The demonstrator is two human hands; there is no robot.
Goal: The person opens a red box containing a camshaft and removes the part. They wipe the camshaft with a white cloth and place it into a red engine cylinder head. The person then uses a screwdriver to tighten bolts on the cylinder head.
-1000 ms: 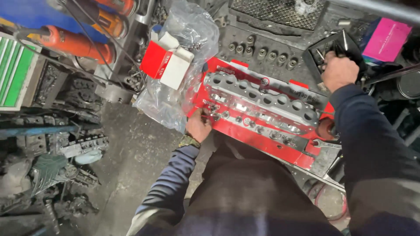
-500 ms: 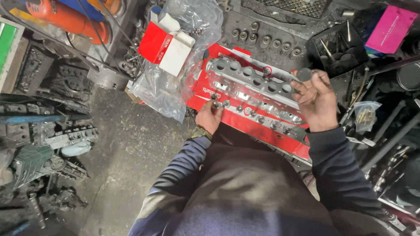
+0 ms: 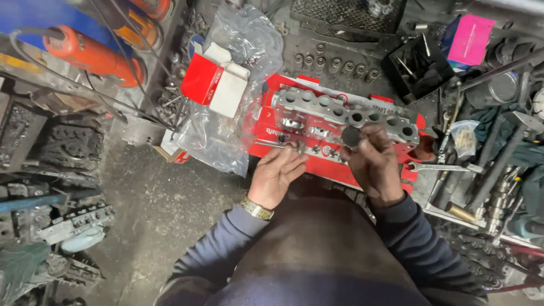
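A grey metal cylinder head [image 3: 345, 116] with a row of round ports lies on flattened red cardboard [image 3: 266, 136] on the workbench. My left hand [image 3: 276, 173] rests at its near edge, fingers pinching a small metal part [image 3: 295, 147]. My right hand [image 3: 373, 161] hovers over the head's near side and holds a round dark valve [image 3: 351, 136] by its disc end. Both sleeves are dark blue, and a watch sits on my left wrist.
A red and white box [image 3: 218, 85] lies on a clear plastic bag [image 3: 238, 51] at the left. Valve springs [image 3: 331, 61] line up behind the head, next to a black tray of parts [image 3: 419, 71] and a pink box [image 3: 469, 39]. An orange power tool [image 3: 90, 54] lies far left; wrenches [image 3: 436, 167] lie right.
My right hand came back from the black tray at the far right to the cylinder head, now holding a valve. My left hand stayed at the head's near edge. The view shifted.
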